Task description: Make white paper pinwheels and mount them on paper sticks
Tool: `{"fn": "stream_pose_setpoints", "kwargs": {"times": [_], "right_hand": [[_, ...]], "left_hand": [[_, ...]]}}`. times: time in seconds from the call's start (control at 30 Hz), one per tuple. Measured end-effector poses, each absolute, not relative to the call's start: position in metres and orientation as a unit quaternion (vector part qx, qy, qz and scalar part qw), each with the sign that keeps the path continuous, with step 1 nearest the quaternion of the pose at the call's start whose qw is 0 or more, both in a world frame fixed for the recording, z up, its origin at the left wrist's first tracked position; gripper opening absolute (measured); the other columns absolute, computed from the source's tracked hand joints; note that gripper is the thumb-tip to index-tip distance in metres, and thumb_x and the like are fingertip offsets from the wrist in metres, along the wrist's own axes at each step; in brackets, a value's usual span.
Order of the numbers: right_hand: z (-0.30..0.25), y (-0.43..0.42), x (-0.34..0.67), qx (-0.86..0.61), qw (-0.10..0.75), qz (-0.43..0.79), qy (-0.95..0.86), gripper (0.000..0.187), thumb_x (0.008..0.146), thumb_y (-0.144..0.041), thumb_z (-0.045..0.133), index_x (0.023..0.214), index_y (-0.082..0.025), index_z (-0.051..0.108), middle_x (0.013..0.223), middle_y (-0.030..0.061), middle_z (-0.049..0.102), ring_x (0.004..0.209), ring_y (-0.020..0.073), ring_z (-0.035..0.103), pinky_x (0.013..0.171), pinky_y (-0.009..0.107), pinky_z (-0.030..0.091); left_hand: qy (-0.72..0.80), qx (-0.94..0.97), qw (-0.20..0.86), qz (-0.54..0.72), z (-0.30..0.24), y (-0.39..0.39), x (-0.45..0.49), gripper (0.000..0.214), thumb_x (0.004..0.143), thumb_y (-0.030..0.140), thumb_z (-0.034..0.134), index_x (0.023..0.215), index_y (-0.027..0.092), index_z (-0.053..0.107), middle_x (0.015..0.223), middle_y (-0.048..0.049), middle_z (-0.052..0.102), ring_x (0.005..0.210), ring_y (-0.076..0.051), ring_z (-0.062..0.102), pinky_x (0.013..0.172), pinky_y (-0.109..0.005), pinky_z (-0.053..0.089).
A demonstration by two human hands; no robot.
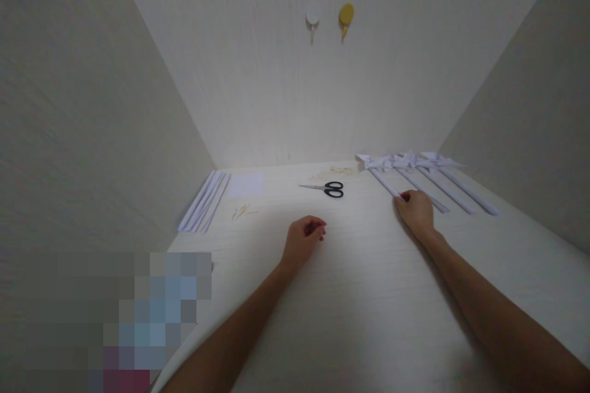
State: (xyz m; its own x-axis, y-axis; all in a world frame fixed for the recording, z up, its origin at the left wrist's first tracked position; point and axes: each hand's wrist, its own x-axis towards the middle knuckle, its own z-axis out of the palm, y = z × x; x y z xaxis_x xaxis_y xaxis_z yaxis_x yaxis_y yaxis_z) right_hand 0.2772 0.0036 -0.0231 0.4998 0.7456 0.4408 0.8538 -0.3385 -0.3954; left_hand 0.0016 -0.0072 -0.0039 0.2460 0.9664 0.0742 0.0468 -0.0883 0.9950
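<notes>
My right hand (415, 212) pinches the near end of a white paper pinwheel's rolled stick (385, 184); the pinwheel lies on the table with its folded head (366, 161) at the back. Beside it, more white paper pinwheels (454, 189) lie in a slanted row. My left hand (304, 238) hovers over the middle of the table, its fingers curled together, and nothing shows in them. Scissors with black handles (334, 190) lie just beyond that hand, blades pointing left.
At the left edge lie several rolled white paper sticks (203, 202), next to a white paper square (246, 185). Small pale slender pieces lie in a near group (243, 212) and a back group (338, 171). Walls enclose the table (359, 307); a white hook (313, 14) and yellow hook (346, 14) hang behind.
</notes>
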Motion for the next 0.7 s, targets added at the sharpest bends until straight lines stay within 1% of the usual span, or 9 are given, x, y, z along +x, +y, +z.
{"fn": "stream_pose_setpoints", "kwargs": {"times": [0.13,0.27,0.43,0.53,0.6,0.7], "right_hand": [[-0.023,-0.005,0.279,-0.796,0.310,-0.103,-0.510,0.024,0.071,-0.027,0.047,0.077,-0.009,0.062,0.073,0.0109,0.058,0.067,0.0194,0.051,0.064,0.030,0.039],[-0.021,-0.035,0.305,-0.770,0.346,-0.142,-0.518,0.024,0.072,-0.030,0.047,0.079,-0.011,0.060,0.075,0.0092,0.056,0.067,0.0185,0.050,0.067,0.029,0.039],[-0.022,-0.083,0.365,-0.820,0.345,-0.180,-0.420,0.024,0.070,-0.029,0.050,0.079,-0.011,0.060,0.074,0.0114,0.056,0.069,0.0212,0.052,0.069,0.030,0.039],[-0.024,-0.098,0.395,-0.862,0.320,-0.172,-0.354,0.023,0.067,-0.029,0.051,0.077,-0.012,0.063,0.069,0.0118,0.057,0.066,0.0231,0.052,0.064,0.033,0.037],[-0.025,-0.100,0.406,-0.887,0.314,-0.147,-0.306,0.022,0.065,-0.027,0.053,0.075,-0.011,0.064,0.065,0.0117,0.057,0.063,0.0225,0.051,0.061,0.032,0.036],[-0.025,-0.096,0.412,-0.907,0.310,-0.103,-0.265,0.020,0.063,-0.026,0.055,0.075,-0.014,0.065,0.064,0.0109,0.057,0.062,0.0222,0.049,0.058,0.032,0.034]], "left_hand": [[0.426,0.601,0.515,0.438,-0.002,-0.006,0.001,0.006,0.061,0.014,0.055,0.065,0.013,0.059,0.054,0.0020,0.056,0.047,-0.008,0.051,0.050,-0.019,0.041],[0.421,0.604,0.517,0.438,-0.003,-0.005,0.000,0.006,0.061,0.015,0.055,0.066,0.013,0.059,0.054,0.0019,0.056,0.048,-0.008,0.052,0.050,-0.020,0.041],[0.420,0.604,0.511,0.445,-0.005,-0.004,0.001,0.007,0.061,0.017,0.055,0.066,0.013,0.059,0.054,0.0016,0.057,0.048,-0.008,0.052,0.050,-0.020,0.042],[0.421,0.605,0.508,0.447,-0.005,-0.004,0.001,0.006,0.061,0.017,0.056,0.065,0.014,0.059,0.054,0.0018,0.057,0.047,-0.009,0.052,0.049,-0.020,0.042],[0.420,0.607,0.503,0.449,-0.004,-0.004,0.002,0.007,0.061,0.017,0.056,0.065,0.014,0.059,0.054,0.0018,0.057,0.047,-0.008,0.052,0.049,-0.020,0.042],[0.426,0.610,0.495,0.448,-0.002,-0.005,0.002,0.006,0.060,0.017,0.056,0.064,0.014,0.060,0.053,0.0016,0.057,0.047,-0.008,0.052,0.049,-0.020,0.042]]}}
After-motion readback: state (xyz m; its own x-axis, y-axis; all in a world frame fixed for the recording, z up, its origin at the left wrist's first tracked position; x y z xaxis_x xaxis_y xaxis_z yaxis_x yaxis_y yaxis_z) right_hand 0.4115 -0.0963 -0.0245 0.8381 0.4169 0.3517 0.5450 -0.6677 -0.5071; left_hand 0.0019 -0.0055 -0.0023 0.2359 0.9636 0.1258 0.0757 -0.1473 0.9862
